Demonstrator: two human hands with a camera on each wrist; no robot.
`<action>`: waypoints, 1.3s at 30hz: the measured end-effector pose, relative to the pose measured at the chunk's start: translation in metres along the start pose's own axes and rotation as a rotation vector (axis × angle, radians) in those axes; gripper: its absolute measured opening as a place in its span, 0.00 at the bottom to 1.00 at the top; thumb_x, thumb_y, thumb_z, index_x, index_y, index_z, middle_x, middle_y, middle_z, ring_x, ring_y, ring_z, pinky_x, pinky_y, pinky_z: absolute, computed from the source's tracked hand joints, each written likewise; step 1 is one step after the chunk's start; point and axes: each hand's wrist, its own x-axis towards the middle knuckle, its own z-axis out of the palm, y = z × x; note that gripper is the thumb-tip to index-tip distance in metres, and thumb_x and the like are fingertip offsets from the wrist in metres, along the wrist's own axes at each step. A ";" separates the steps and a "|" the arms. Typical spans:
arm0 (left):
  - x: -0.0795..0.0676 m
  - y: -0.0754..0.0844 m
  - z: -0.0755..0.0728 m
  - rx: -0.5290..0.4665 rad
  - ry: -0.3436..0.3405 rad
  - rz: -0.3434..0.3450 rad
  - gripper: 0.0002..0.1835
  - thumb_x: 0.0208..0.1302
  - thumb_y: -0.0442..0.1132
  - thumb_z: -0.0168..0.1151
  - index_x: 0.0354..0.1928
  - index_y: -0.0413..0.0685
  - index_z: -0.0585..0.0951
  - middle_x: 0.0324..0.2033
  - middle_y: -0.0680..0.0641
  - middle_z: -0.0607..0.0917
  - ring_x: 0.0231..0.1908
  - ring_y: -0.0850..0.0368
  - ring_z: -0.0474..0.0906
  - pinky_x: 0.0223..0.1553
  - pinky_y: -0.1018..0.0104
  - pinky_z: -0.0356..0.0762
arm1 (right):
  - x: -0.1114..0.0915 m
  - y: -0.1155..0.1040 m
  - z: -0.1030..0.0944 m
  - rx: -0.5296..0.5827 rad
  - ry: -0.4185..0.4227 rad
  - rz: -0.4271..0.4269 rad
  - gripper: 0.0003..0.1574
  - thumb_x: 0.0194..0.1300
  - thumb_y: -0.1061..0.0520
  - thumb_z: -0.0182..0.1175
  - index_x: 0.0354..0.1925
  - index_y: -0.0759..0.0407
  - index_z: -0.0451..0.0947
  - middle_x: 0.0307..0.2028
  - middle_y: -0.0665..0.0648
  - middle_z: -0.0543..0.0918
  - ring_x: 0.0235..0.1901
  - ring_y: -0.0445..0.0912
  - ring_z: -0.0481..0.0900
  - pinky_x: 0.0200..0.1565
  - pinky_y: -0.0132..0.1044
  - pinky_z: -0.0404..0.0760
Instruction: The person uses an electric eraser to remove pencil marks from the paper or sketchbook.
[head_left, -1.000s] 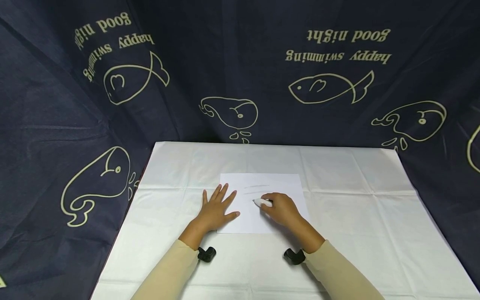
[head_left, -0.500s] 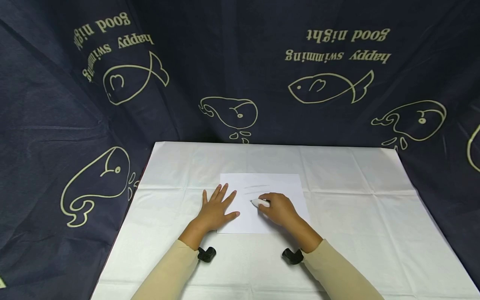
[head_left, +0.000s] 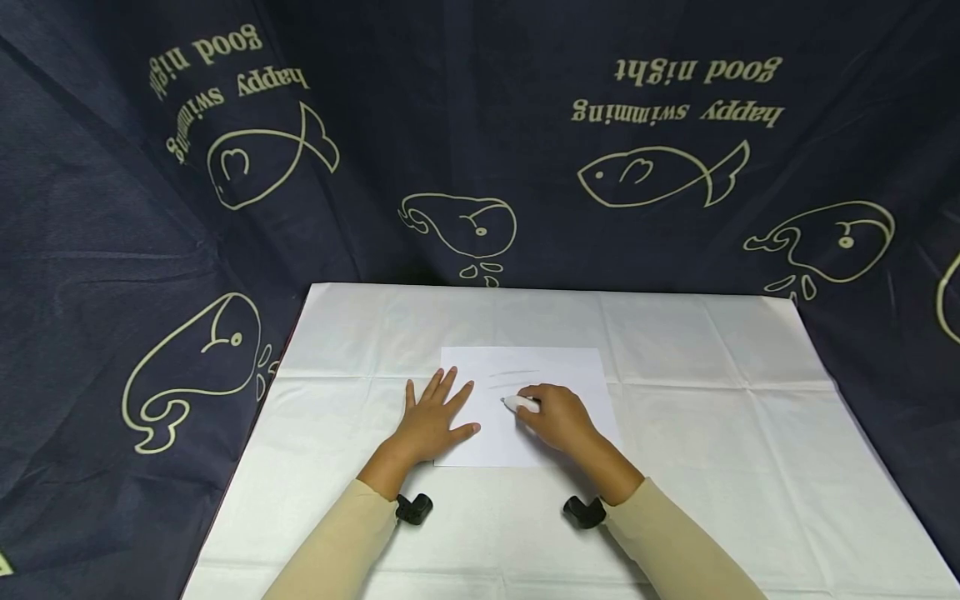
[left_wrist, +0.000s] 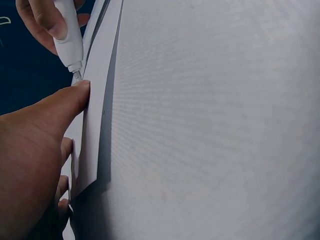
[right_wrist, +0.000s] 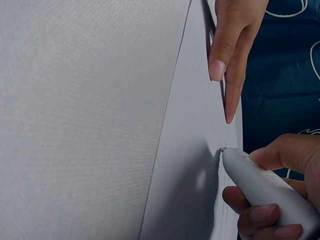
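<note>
The right hand (head_left: 558,415) clamps its fingers on a white pen (head_left: 522,404) over the paper (head_left: 502,446), the left hand (head_left: 429,427) lying across the paper's left edge, fingers apart

- At centre, the white rectangular paper sheet (head_left: 502,446) lies on the table under white creased cloth (head_left: 712,467)!
- Over the sheet's left edge, the bare left hand (head_left: 426,429), thumb on the sheet, little finger outside it.
- Across at the sheet's right half, the bare right hand (head_left: 558,417), gripping the smooth white tapered pen-shaped tool (head_left: 522,404), tip at the sheet's middle.
- On the sheet, beyond that tip: thin grey drawn strokes (head_left: 517,372)!
- Before the sheet, left and right, long beige fabric sleeves (head_left: 337,533), each with a small black rounded wrist device (head_left: 415,509) on its inner side.
- Behind the sheet, past the table's far edge: the navy printed fabric curtain (head_left: 540,267), reaching round left and right.
</note>
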 end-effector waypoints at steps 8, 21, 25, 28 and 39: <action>-0.001 0.000 0.000 -0.011 0.006 0.003 0.40 0.71 0.65 0.53 0.79 0.59 0.60 0.81 0.43 0.48 0.81 0.40 0.40 0.72 0.23 0.33 | 0.000 0.000 0.000 0.004 -0.003 -0.006 0.17 0.63 0.52 0.68 0.48 0.56 0.88 0.50 0.59 0.89 0.55 0.57 0.85 0.54 0.54 0.82; -0.002 0.001 -0.002 -0.006 0.003 0.000 0.40 0.71 0.65 0.53 0.79 0.58 0.59 0.81 0.43 0.48 0.81 0.41 0.39 0.72 0.23 0.33 | 0.000 0.004 0.000 0.009 0.013 0.008 0.18 0.64 0.52 0.68 0.50 0.56 0.88 0.50 0.60 0.89 0.54 0.58 0.85 0.54 0.54 0.82; -0.002 0.001 -0.003 -0.010 0.004 -0.001 0.40 0.71 0.65 0.53 0.79 0.58 0.59 0.81 0.44 0.48 0.81 0.41 0.39 0.72 0.23 0.32 | -0.001 0.003 0.000 0.018 0.006 0.003 0.17 0.64 0.52 0.68 0.50 0.57 0.88 0.50 0.60 0.89 0.55 0.58 0.85 0.55 0.55 0.82; -0.002 0.001 -0.002 -0.004 0.003 -0.003 0.40 0.72 0.65 0.53 0.79 0.59 0.59 0.81 0.44 0.48 0.81 0.41 0.39 0.72 0.23 0.32 | -0.001 0.004 0.001 0.016 0.012 0.012 0.17 0.64 0.52 0.68 0.50 0.56 0.88 0.51 0.60 0.89 0.55 0.58 0.85 0.55 0.54 0.82; 0.000 -0.001 -0.001 -0.012 -0.001 0.002 0.40 0.72 0.66 0.52 0.80 0.59 0.58 0.82 0.44 0.47 0.81 0.42 0.38 0.72 0.24 0.30 | 0.000 0.012 -0.008 0.023 0.051 0.009 0.18 0.66 0.51 0.66 0.52 0.56 0.86 0.45 0.59 0.90 0.42 0.52 0.86 0.45 0.49 0.82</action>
